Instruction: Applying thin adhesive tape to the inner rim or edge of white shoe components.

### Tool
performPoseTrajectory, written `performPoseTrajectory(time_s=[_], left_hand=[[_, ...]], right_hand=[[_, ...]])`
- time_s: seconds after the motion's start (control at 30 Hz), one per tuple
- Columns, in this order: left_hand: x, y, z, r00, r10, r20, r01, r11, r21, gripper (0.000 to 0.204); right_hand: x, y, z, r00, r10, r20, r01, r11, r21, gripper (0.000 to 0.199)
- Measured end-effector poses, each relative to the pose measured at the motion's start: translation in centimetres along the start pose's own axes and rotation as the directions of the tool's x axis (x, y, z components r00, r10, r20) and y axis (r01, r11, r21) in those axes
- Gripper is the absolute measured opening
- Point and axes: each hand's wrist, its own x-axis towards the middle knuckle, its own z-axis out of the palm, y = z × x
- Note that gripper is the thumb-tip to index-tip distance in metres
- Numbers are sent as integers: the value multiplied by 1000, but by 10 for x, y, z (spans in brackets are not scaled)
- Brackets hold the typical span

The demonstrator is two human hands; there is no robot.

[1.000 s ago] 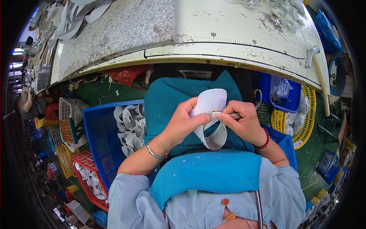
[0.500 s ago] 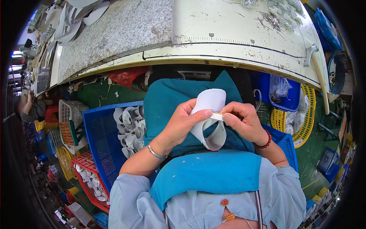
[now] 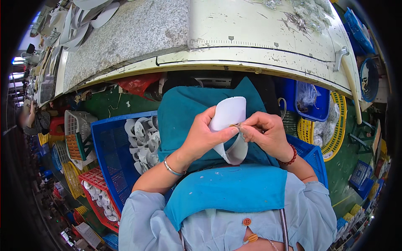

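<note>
The left hand (image 3: 204, 130) grips a white curved piece (image 3: 231, 111) just right of the frame's centre, while the right hand (image 3: 267, 130) pinches a small tan strip (image 3: 236, 125) over it

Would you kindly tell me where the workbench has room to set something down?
The grey stone slab has a bare patch between the white pieces and the pale tabletop; that tabletop has another between the slab and the metallic slivers, save thin dark marks. It is crowded by the slivers and clear bits, upper right, and the white pieces, upper left.
</note>
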Motion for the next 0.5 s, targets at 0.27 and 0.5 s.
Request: performPoseTrajectory(time_s=[0.27,0.5], left_hand=[[1,-2,-5,999,21,33,-25,991,134,41],[2,1,-9,997,-2,82,-9,992,128,41]], right_hand=[[-5,0,-1,992,124,12,-124,970,210,15],[2,-3,-21,958,237,163,-279,906,317,18]])
